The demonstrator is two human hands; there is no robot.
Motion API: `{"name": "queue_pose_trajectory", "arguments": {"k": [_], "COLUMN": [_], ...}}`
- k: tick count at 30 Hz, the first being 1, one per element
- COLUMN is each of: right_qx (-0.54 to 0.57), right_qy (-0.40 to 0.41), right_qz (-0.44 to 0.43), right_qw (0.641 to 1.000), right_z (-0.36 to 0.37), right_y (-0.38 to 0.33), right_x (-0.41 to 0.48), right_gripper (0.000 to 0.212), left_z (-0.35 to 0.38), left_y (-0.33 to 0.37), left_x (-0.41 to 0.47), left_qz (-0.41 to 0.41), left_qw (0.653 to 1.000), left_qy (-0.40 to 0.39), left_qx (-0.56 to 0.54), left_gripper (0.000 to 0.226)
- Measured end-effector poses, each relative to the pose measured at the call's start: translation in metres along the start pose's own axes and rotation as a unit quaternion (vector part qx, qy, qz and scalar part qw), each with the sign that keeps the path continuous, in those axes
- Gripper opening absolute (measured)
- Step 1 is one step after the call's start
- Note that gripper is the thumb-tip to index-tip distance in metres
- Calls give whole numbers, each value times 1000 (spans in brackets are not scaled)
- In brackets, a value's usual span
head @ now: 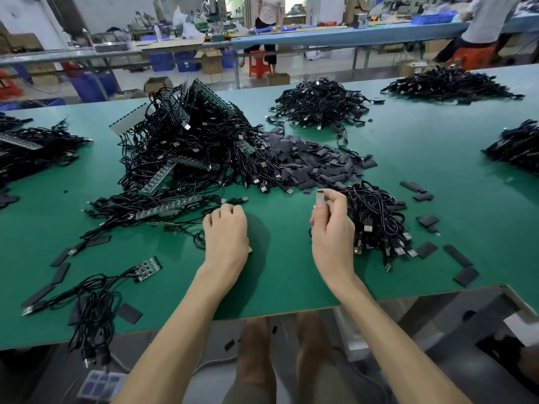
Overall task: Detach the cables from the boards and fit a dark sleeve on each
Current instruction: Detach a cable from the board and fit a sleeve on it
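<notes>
Green matting covers a long workbench (pixel 291 272) in a busy workshop, with other benches and people behind.

Far left of the left fingers lies a cable pile with board strips (pixel 35 150) in it. Below and left of them sits a small board (pixel 150 268) with cables attached, among loose flat dark sleeves (pixel 59 272). Just left of the fingertips lies a long board strip (pixel 169 209), its cables fanned out.

The left hand (pixel 226 231) rests palm down, fingers curled onto a black cable (pixel 233 201) at their tips. Whether they grip it I cannot tell.

Beyond those fingers rises the big tangled heap (pixel 189 141), with many boards still wired. Beyond the gap between the two hands spreads the sleeve heap (pixel 309 161).

The right hand (pixel 332 228) is raised, with thumb and forefinger pinching a small light cable end (pixel 319 196). No sleeve shows on it.

Touching the right fingers' far side is a cable bundle (pixel 376 223), probably detached leads, since no boards show in it. More cable piles (pixel 320 103) lie well beyond and to the right. They look sorted, though I cannot see whether they are sleeved.

By my estimate a good share is done. The tangled heap, the strip and the small board remain, and plenty of sleeves are left.
</notes>
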State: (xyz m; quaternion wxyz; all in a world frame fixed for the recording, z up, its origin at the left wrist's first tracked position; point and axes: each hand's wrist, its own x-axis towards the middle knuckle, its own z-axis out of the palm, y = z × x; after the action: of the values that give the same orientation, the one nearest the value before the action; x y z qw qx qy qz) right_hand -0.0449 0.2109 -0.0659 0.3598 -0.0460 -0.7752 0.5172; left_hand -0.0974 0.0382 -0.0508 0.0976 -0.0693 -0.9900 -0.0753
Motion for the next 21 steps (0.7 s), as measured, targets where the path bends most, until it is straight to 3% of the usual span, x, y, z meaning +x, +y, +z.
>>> {"name": "queue_pose_trajectory", "arguments": {"k": [5, 10, 17, 21], "right_qx": [-24, -36, -38, -31], "right_qy": [-25, -35, -45, -45], "right_qz": [-12, -6, 5, 10], "right_qw": [999, 999, 998, 998], "right_z": [3, 3, 3, 3], "right_y": [-3, 1, 3, 2], "right_x": [2, 4, 3, 5], "right_gripper": [6, 4, 5, 5], "left_z": [2, 15, 27, 36], "left_y": [25, 59, 92, 88], "left_x": [14, 53, 97, 87], "left_qz": [119, 236, 243, 234], "left_qw": [986, 961, 954, 964], "left_qy": [35, -55, -176, -125], "left_qx": [-108, -130, 2, -29], "left_gripper": [46, 55, 72, 57]}}
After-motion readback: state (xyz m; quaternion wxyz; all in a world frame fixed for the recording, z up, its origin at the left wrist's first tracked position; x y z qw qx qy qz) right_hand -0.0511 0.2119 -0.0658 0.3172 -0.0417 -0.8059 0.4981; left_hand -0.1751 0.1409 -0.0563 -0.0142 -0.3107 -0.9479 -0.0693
